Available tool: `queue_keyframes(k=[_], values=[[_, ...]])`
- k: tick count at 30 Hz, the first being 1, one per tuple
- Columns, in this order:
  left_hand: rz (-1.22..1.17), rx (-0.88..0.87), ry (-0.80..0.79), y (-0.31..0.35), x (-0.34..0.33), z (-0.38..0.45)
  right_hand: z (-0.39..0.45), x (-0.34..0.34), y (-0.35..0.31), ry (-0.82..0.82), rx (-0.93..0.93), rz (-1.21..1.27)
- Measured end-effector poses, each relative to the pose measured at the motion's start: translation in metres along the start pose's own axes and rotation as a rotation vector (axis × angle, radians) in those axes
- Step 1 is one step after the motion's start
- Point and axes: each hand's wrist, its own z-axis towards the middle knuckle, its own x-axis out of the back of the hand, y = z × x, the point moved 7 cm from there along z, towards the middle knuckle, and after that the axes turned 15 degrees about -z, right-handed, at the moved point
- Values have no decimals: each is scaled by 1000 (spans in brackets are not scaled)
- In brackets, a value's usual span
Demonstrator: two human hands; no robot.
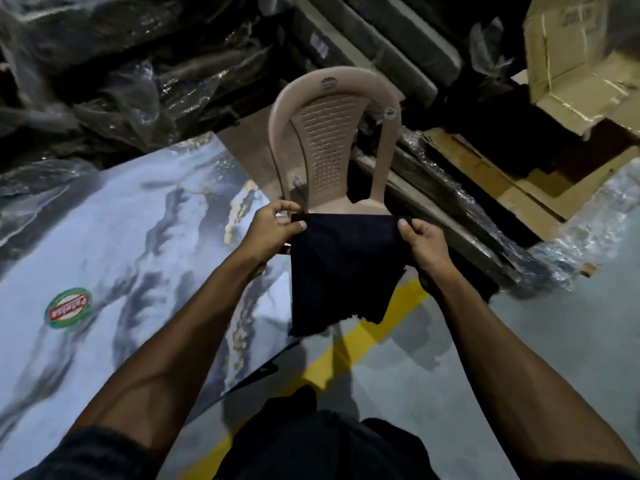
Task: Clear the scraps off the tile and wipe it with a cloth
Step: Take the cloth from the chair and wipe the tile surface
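Note:
A dark navy cloth [341, 268] hangs spread out in front of me, its lower edge ragged. My left hand [272, 230] pinches its top left corner and my right hand [420, 245] pinches its top right corner, holding it taut above the floor. The large glossy marble-patterned tile [114, 244] lies to the left, with a round green and red sticker [68, 307] on it. No scraps show on the visible part of the tile.
A beige plastic chair [332, 143] stands just beyond the cloth. Plastic-wrapped dark bundles [114, 71] pile up at the back left; cardboard boxes [575, 53] and wrapped packs sit at the right. A yellow line [360, 341] crosses the grey floor.

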Motion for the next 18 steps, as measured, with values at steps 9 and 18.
queue_keyframes(k=[9, 18], values=[[122, -51, 35, 11, -90, 88, 82, 41, -16, 131, 56, -71], [-76, -35, 148, 4, -197, 134, 162, 57, -28, -95, 305, -162]])
